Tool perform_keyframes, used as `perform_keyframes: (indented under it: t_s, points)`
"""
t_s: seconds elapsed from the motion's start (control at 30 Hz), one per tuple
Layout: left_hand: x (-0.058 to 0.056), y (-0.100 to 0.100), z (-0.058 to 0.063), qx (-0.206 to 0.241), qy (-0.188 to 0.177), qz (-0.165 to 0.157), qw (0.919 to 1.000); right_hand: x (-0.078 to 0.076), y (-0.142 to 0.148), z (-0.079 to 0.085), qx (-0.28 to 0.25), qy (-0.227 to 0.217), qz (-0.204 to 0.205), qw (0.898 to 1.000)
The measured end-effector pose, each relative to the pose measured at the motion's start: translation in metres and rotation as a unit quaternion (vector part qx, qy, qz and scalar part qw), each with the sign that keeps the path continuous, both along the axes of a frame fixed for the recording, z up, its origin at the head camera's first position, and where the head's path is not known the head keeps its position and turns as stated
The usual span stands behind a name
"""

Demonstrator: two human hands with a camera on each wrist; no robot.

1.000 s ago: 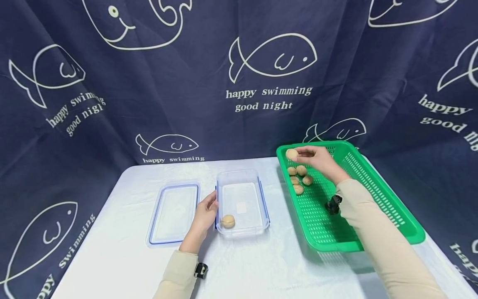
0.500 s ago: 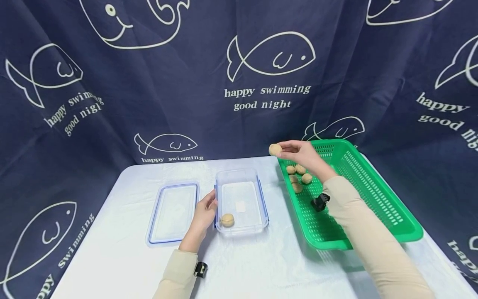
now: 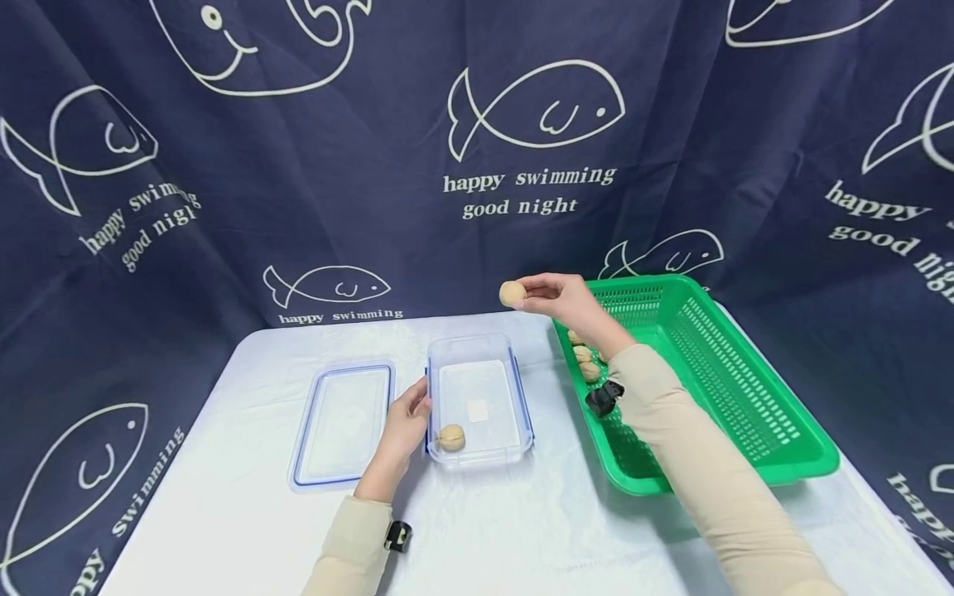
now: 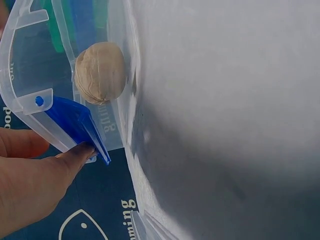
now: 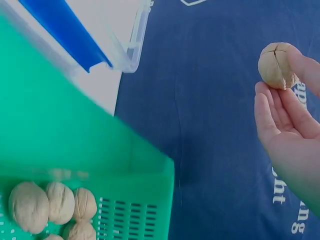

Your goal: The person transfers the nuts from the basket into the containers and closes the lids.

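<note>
My right hand [image 3: 570,300] pinches a walnut [image 3: 512,293] between thumb and fingertips, raised over the gap between the basket and the container. In the right wrist view the held walnut [image 5: 276,65] shows a dark crack. My left hand [image 3: 406,422] holds the left side of a clear plastic container [image 3: 519,389]; in the left wrist view its fingers [image 4: 75,156] touch the blue latch [image 4: 77,122]. One walnut [image 3: 450,437] lies in the container's near left corner. Several walnuts [image 5: 29,207] sit in the green basket [image 3: 782,381], partly hidden behind my right arm in the head view.
A clear lid [image 3: 343,426] with a blue seal lies flat on the white-covered table [image 3: 224,497], left of the container. A dark blue curtain [image 3: 417,207] with fish drawings hangs behind the table. The basket stands at the right.
My right hand has carried the walnut left, from above the basket past its left rim. The left hand keeps its place on the container. The view has shifted slightly.
</note>
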State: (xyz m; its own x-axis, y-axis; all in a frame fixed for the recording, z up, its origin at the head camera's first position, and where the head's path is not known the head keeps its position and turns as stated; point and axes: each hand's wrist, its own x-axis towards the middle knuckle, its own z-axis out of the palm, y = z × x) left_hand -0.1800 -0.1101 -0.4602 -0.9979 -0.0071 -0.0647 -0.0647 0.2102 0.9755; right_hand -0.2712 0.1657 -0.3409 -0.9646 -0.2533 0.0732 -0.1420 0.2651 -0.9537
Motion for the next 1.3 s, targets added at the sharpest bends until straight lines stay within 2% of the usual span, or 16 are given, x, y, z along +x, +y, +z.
perform_keyframes:
  t_s: [0.33,0.57,0.8,1.03,1.3]
  points:
    - [0.000,0.000,-0.001,-0.004,-0.008,-0.002,1.0000,0.002,-0.024,-0.006,-0.018,-0.009,-0.004,1.000]
    - [0.004,0.000,-0.003,-0.005,-0.012,0.000,0.9999,0.005,-0.043,-0.010,-0.009,-0.003,-0.006,1.000]
    - [0.001,0.000,0.000,-0.002,-0.005,0.003,1.0000,0.005,-0.066,-0.012,-0.016,-0.009,-0.007,1.000]
    - [0.002,0.000,0.001,-0.005,-0.011,0.006,0.9999,0.015,-0.084,-0.018,-0.003,-0.033,-0.025,0.999]
    - [0.000,0.001,-0.001,-0.004,-0.003,-0.001,1.0000,0.034,-0.104,-0.035,-0.024,-0.050,-0.065,0.996]
